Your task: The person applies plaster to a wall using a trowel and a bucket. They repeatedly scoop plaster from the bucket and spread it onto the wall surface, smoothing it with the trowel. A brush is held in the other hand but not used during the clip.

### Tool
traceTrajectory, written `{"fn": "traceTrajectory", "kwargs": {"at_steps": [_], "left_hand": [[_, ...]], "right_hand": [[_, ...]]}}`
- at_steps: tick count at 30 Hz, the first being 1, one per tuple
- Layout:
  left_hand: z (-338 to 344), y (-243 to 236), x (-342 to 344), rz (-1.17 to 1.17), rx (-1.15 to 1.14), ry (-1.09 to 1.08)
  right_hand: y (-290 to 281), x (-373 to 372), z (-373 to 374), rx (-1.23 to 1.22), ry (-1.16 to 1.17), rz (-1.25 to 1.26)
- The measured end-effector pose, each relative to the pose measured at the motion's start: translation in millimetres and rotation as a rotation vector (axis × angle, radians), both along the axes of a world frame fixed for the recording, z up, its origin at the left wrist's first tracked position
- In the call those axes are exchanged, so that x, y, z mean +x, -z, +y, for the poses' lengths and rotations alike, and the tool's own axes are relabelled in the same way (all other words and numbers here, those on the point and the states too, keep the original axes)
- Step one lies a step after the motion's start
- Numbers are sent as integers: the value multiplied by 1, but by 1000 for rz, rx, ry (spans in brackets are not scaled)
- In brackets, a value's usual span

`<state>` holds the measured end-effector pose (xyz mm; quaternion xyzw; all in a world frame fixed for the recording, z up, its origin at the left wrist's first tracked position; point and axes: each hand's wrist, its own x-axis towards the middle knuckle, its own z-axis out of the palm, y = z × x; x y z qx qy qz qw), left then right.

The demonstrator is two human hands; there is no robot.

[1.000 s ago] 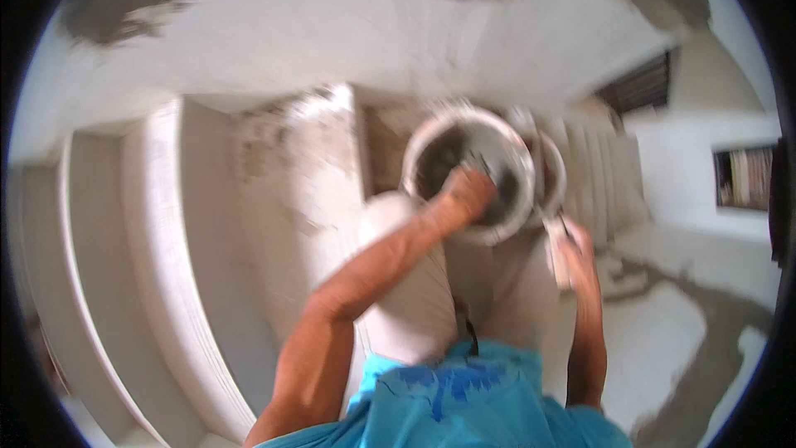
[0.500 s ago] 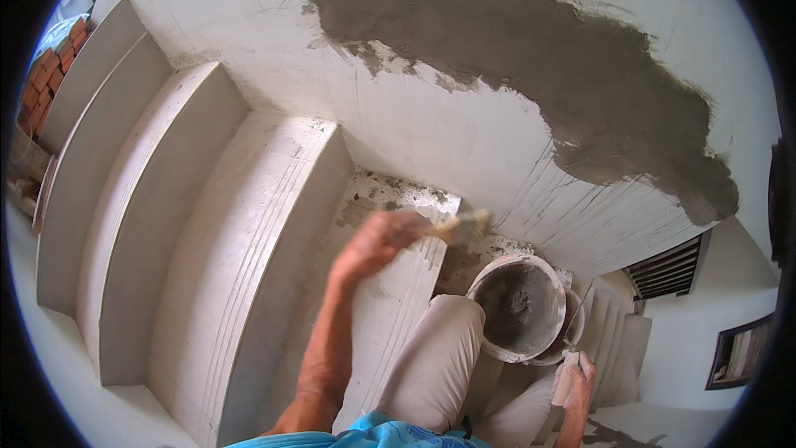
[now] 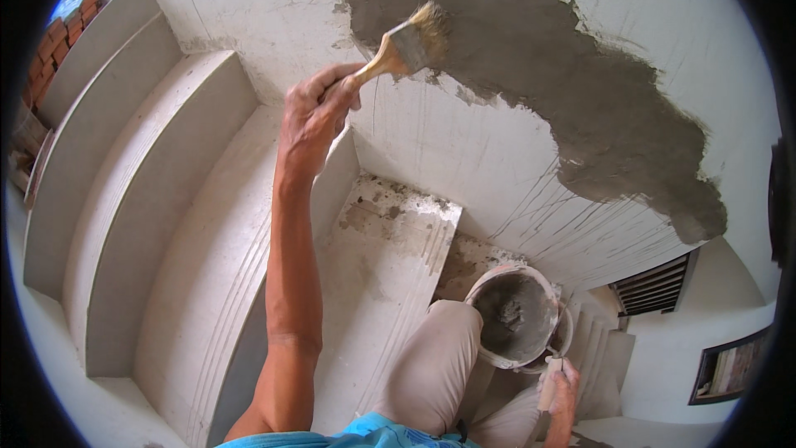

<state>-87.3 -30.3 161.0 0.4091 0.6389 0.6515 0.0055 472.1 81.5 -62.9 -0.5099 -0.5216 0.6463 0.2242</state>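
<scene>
My left hand (image 3: 317, 116) is raised toward the wall, closed round the wooden handle of a wide flat paintbrush (image 3: 408, 47). Its pale bristles lie over the left part of a dark grey wet mortar patch (image 3: 580, 99); whether they touch it is hard to tell. Low on the right, my right hand (image 3: 565, 394) grips the pale handle of a trowel (image 3: 548, 383), whose blade barely shows. Just beyond that hand stands a round bucket (image 3: 478, 350) holding grey mortar (image 3: 516, 315). Another container (image 3: 565, 330) is partly hidden behind it.
Pale stair steps (image 3: 207, 241) climb to the left beside the white wall (image 3: 464, 158). Mortar spots stain the step (image 3: 390, 199) near the wall. Red bricks (image 3: 58, 50) are stacked at the far upper left. A dark slatted vent (image 3: 655, 284) is at the right, above further steps.
My left hand has swung up and left from above the step, carrying the brush to the mortar patch. My right hand has shifted slightly left and down. The view has shifted a little.
</scene>
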Motion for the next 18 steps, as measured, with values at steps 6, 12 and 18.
{"fn": "traceTrajectory", "kwargs": {"at_steps": [6, 12, 18], "left_hand": [[15, -1, -33, -162, 91, 169], [-8, 19, -41, -207, 62, 76], [-2, 17, -38, -172, 130, 121]], "right_hand": [[0, -7, -9, -2, -7, 17], [2, -6, -12, -16, -5, 78], [2, -10, -12, -21, 9, 27]]}}
